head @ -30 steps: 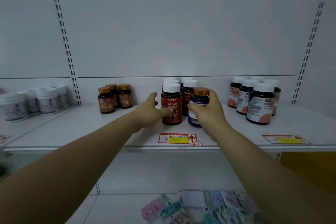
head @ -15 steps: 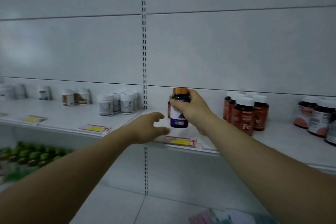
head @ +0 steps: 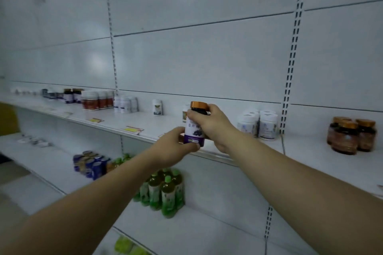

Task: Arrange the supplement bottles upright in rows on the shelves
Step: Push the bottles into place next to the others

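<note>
A dark supplement bottle (head: 194,130) with a purple-and-white label and an orange cap is held upright in the air in front of the white shelf (head: 145,125). My right hand (head: 211,124) grips its upper part just below the cap. My left hand (head: 176,147) holds its base from below and the left. On the shelf stand groups of upright bottles: white ones (head: 259,124) just right of my hands, brown ones with orange caps (head: 350,135) at far right, red-labelled ones (head: 97,100) and purple-labelled ones (head: 71,95) further left.
Single white bottles (head: 157,106) stand behind the held one. Yellow price tags (head: 132,130) line the shelf's front edge. On the lower shelf stand green drink bottles (head: 163,190) and blue cans (head: 91,164). Slotted uprights (head: 290,68) divide the back wall.
My view has swung left along the shelf. The bottle has travelled with my right hand, away from the red bottles. My left hand, free before, now holds the bottle's base.
</note>
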The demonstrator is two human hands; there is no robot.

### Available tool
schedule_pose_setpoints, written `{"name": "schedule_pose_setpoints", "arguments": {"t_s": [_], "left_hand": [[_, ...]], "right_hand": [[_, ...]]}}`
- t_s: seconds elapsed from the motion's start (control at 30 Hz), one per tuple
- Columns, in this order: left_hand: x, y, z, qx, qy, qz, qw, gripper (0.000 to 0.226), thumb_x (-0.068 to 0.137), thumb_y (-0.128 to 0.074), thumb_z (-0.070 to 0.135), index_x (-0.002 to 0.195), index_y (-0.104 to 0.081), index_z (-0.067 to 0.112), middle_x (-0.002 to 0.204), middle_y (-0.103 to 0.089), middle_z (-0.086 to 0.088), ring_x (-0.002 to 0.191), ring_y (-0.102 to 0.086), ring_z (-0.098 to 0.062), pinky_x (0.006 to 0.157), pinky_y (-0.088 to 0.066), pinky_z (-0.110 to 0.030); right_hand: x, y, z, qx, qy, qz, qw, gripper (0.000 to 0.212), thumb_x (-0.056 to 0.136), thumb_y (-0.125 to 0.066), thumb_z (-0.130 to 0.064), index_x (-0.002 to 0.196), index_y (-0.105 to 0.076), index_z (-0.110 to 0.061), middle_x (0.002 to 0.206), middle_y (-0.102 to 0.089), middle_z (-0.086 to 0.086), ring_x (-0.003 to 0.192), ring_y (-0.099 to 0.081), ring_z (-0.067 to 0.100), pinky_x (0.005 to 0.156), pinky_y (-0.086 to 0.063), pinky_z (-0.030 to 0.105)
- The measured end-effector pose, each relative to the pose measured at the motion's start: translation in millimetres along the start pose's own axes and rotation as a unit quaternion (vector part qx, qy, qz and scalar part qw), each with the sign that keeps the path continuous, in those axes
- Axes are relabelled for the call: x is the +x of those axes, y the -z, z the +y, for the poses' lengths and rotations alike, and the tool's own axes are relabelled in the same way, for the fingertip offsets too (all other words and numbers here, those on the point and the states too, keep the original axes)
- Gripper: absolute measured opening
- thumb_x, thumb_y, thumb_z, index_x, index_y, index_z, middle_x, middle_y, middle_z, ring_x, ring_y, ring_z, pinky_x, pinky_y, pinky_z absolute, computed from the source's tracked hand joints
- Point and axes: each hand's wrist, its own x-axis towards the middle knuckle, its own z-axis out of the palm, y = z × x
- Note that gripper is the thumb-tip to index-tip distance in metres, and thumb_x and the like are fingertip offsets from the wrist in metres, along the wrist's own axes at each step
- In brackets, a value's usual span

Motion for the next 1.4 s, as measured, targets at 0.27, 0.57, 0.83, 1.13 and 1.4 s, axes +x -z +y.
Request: {"name": "schedule_pose_setpoints", "arguments": {"t_s": [0.27,0.57,0.83,1.13,1.4], "left_hand": [[32,97,-90,-0.12,0.046,0.075,0.989,0.03,0.082,-0.068,0.014,0.104,-0.055,0.03,0.104,-0.064,-0.004,0.097,-0.062,-0.023,0.089,-0.052,-0.039],[109,216,-192,-0.132,0.059,0.099,0.985,0.026,0.084,-0.067,0.02,0.105,-0.058,0.032,0.099,-0.07,0.003,0.096,-0.066,-0.015,0.085,-0.052,-0.035],[148,330,-294,-0.081,0.054,0.107,0.989,0.023,0.085,-0.066,0.02,0.102,-0.059,0.035,0.101,-0.069,0.0,0.095,-0.066,-0.016,0.086,-0.053,-0.035],[176,496,-428,-0.022,0.043,0.066,0.997,0.025,0.088,-0.061,0.027,0.112,-0.057,0.03,0.099,-0.066,0.009,0.09,-0.061,-0.007,0.078,-0.049,-0.025],[233,609,-520,0.055,0.073,0.071,0.993,0.057,0.088,-0.06,0.035,0.139,-0.039,0.02,0.119,-0.058,0.005,0.102,-0.054,-0.013,0.081,-0.039,-0.026]], "right_hand": [[94,-121,13,-0.021,-0.004,-0.066,0.998,0.042,0.079,-0.072,-0.039,0.111,-0.053,-0.019,0.099,-0.067,0.004,0.082,-0.067,0.019,0.07,-0.057,0.036],[223,-242,38,-0.035,0.014,-0.131,0.991,0.04,0.083,-0.069,-0.04,0.114,-0.054,-0.019,0.1,-0.068,0.004,0.086,-0.068,0.021,0.08,-0.057,0.041],[301,-374,72,-0.04,0.013,-0.147,0.988,0.029,0.083,-0.068,-0.038,0.105,-0.053,-0.027,0.105,-0.065,0.003,0.094,-0.066,0.021,0.088,-0.054,0.044],[381,-561,97,-0.06,0.009,-0.106,0.993,0.05,0.072,-0.075,-0.025,0.114,-0.048,-0.029,0.102,-0.062,0.001,0.09,-0.066,0.02,0.084,-0.056,0.043],[466,-678,118,-0.084,-0.01,-0.062,0.994,0.047,0.076,-0.074,-0.028,0.113,-0.046,-0.027,0.098,-0.062,-0.001,0.087,-0.064,0.015,0.072,-0.054,0.033]]}}
